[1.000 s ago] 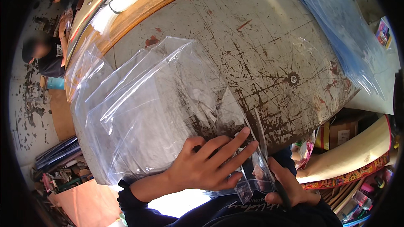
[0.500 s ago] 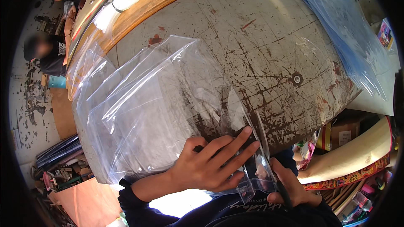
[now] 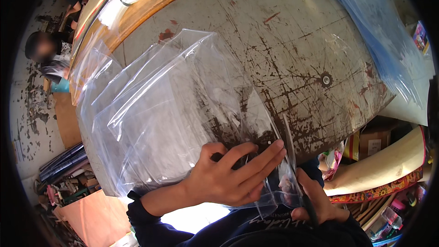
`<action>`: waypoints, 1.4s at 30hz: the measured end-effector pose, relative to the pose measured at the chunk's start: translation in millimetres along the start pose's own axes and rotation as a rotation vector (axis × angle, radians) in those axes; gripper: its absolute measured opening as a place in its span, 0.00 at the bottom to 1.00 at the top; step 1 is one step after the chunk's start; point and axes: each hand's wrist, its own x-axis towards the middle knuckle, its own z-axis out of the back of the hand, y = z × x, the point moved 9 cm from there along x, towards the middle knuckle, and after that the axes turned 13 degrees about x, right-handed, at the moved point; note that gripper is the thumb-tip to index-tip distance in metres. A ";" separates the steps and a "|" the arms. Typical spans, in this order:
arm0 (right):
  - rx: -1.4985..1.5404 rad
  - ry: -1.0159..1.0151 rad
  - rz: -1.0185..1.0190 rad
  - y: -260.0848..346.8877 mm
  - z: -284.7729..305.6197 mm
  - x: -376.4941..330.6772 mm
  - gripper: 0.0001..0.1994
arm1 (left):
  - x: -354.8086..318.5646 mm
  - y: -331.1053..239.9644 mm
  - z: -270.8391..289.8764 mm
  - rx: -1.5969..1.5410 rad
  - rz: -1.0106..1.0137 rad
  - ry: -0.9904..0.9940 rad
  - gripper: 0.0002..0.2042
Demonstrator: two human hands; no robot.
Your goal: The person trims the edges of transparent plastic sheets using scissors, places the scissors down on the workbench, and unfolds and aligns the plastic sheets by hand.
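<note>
Several layers of clear plastic sheet [image 3: 151,96] lie on the scratched table [image 3: 302,50], with folds and glare across them. My left hand [image 3: 228,174] rests flat on the sheet's near right part, fingers spread, fingertips close to its right edge. Beside it, at the table's near edge, my right hand [image 3: 318,199] is closed around scissors [image 3: 311,211] with a dark handle. Their blades point away from me along the plastic edge, where a narrow strip [image 3: 288,132] stands apart from the sheet. Part of the right hand's fingers shows only through the plastic.
Bluish plastic sheets [image 3: 366,23] hang over the table's far right edge. A cream roll [image 3: 379,169] and a cardboard box [image 3: 375,142] sit below on the right. Dark rolls [image 3: 61,162] lie at left. Two people [image 3: 50,50] are beyond the wooden-edged table at far left.
Both hands have shifted slightly right, my left fingertips following the sheet's edge. The plastic has slid a little, and the narrow strip stands farther from it.
</note>
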 end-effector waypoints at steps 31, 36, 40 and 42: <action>0.227 -0.106 -0.011 -8.5 8.1 -1.1 0.35 | -1.7 0.5 -2.3 -0.113 0.048 0.001 0.26; 0.233 -0.123 -0.081 -17.0 12.4 -5.9 0.37 | -1.2 0.4 -3.4 -0.105 0.041 0.011 0.26; 0.225 -0.111 -0.131 -21.8 12.3 -7.0 0.36 | -1.4 -0.6 -3.7 -0.093 0.034 0.014 0.26; 0.182 -0.093 -0.076 -17.7 12.7 -4.8 0.36 | -0.6 -0.3 -3.3 -0.098 0.033 0.017 0.27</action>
